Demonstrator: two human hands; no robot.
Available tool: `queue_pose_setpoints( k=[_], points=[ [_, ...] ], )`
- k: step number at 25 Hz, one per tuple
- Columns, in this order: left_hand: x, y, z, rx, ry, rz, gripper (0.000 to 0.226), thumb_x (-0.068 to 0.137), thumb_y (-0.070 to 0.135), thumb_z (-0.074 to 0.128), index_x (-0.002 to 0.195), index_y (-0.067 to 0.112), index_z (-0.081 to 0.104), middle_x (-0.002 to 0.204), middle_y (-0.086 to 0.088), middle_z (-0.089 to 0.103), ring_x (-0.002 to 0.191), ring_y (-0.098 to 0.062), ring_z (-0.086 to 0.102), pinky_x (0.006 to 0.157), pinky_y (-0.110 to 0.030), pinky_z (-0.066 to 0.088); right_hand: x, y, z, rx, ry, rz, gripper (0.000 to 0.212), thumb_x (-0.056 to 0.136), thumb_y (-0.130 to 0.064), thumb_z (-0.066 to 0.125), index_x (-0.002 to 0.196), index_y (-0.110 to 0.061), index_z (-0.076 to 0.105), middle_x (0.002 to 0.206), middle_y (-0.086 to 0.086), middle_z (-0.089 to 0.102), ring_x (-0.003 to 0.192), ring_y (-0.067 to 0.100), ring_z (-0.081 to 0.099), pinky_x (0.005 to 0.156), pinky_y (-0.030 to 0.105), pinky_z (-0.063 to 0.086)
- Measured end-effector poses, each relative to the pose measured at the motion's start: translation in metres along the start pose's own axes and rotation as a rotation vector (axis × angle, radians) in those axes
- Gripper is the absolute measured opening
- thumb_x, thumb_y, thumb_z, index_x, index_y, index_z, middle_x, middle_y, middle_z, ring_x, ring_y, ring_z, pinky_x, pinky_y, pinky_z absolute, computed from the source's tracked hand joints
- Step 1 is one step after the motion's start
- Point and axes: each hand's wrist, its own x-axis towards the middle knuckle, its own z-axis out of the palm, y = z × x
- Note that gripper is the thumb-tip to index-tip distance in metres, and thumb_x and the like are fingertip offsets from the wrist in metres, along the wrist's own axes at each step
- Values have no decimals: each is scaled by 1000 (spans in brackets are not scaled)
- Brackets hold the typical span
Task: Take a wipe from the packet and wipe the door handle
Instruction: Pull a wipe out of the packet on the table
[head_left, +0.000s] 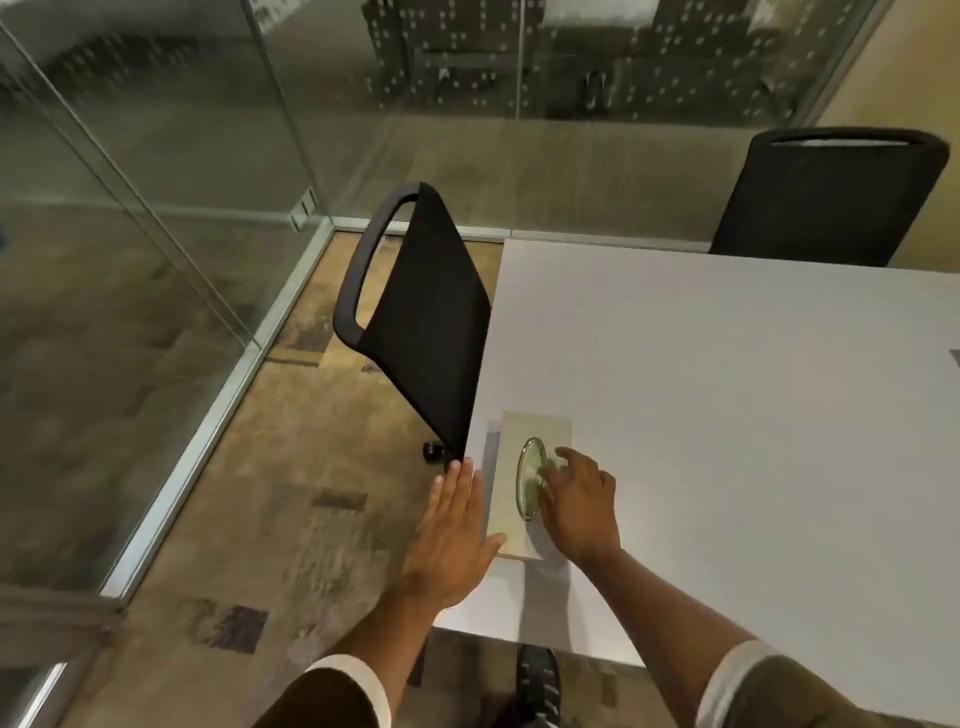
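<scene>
Dim, warm indoor light; soft blur throughout, perhaps motion; edges bowed.

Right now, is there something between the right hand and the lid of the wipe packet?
Nothing visible. The right hand has its fingers at the oval lid of the wipe packet. The left hand lies flat along the packet's left edge.

No words, numbers, brands or signs can be read anywhere here. The pale packet (530, 483) on the white table (727, 415) shows an oval flap (its surface looks plain or too blurred to tell), and the glass walls (156, 130) carry no legible lettering.
</scene>
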Motion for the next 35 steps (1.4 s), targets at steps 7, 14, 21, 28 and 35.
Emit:
queue_pose_setpoints(
  k=[7,14,21,28,35],
  points=[
    [42,20,5,78,-218,39,90,106,68,18,166,13,-21,168,-9,-36,158,-31,-31,127,-47,-21,36,16,-2,-22,-75,-77,27,94,-24,66,120,-19,70,137,7,62,128,31,57,100,52,43],
    [56,13,7,94,-297,74,92,100,74,8,169,18,-14,173,-3,-31,151,-24,-38,120,-45,-28,50,15,6,-10,-129,-68,34,96,-35,54,127,-25,66,148,-3,52,138,23,46,109,50,34],
    [58,8,4,-16,-320,103,91,107,69,29,170,18,-15,174,-1,-32,157,-23,-34,126,-47,-23,50,-2,4,-86,-114,8,19,86,-27,70,103,-26,78,137,-4,59,130,26,50,107,56,32],
    [59,7,5,-8,-349,102,94,105,72,26,170,18,-15,174,-2,-31,157,-25,-33,129,-51,-17,56,-18,-10,-246,-259,-89,52,76,-26,78,126,-15,66,135,8,51,127,34,46,108,56,31],
    [59,9,0,-3,-362,105,94,105,73,25,169,17,-16,175,-5,-29,162,-28,-27,133,-53,-12,46,-11,-13,-159,-216,-15,42,84,-24,68,124,-13,63,128,10,54,117,35,51,96,51,39]
  ],
)
